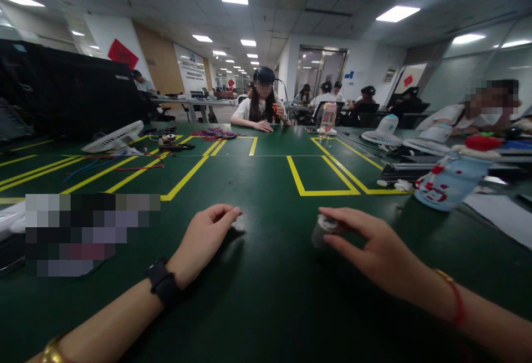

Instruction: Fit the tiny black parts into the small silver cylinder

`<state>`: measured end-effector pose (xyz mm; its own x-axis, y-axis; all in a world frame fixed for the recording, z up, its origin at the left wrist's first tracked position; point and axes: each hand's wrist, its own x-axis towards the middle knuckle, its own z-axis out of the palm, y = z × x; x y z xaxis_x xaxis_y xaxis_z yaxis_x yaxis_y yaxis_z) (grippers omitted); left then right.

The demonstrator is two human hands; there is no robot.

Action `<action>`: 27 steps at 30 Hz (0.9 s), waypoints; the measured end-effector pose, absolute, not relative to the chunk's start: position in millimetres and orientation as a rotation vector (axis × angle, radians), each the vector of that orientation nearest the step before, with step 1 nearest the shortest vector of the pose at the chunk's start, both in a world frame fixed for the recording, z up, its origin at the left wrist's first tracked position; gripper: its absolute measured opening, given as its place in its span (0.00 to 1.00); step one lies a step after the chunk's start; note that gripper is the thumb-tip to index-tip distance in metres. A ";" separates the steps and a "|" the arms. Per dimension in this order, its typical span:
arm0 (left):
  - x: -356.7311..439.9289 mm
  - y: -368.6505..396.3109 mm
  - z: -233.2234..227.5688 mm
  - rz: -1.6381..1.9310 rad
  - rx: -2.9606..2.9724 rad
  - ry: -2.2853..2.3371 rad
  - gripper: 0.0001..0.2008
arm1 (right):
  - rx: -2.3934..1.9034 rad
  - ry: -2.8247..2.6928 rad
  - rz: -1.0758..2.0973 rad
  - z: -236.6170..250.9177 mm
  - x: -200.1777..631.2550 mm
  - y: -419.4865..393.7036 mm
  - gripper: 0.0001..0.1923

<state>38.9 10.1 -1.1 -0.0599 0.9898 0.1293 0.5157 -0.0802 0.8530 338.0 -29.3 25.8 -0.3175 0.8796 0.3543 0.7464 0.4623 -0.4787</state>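
My right hand (369,246) has its thumb and fingers around a small grey cylinder (319,235). The cylinder stands upright at the green tabletop (266,296), its pale rim and darker top facing up; its kind is unclear. To the left, my left hand (208,235) hovers just over the table with fingers curled and thumb pressed against the index finger. Whatever may be in that pinch is too small or hidden to make out. A dark watch strap circles the left wrist.
Yellow tape lines (328,192) mark the table. A light-blue bottle (451,180) stands at right, near white fan parts (430,140). Wires (214,133) and a white fan guard (114,137) lie at left, before a black bin (66,86). A person (260,105) sits opposite.
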 end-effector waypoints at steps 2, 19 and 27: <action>39.0 10.3 -1.2 1.047 1.657 1.613 0.19 | -1.209 -2.198 0.394 20.0 304.3 -26.1 0.22; 84.4 -9.8 19.4 0.955 2.118 1.226 0.13 | -1.122 -1.994 0.786 -5.9 278.8 -21.2 0.25; 95.1 -8.3 29.9 1.052 2.007 1.254 0.11 | -1.083 -2.002 0.778 -5.0 278.6 -21.4 0.24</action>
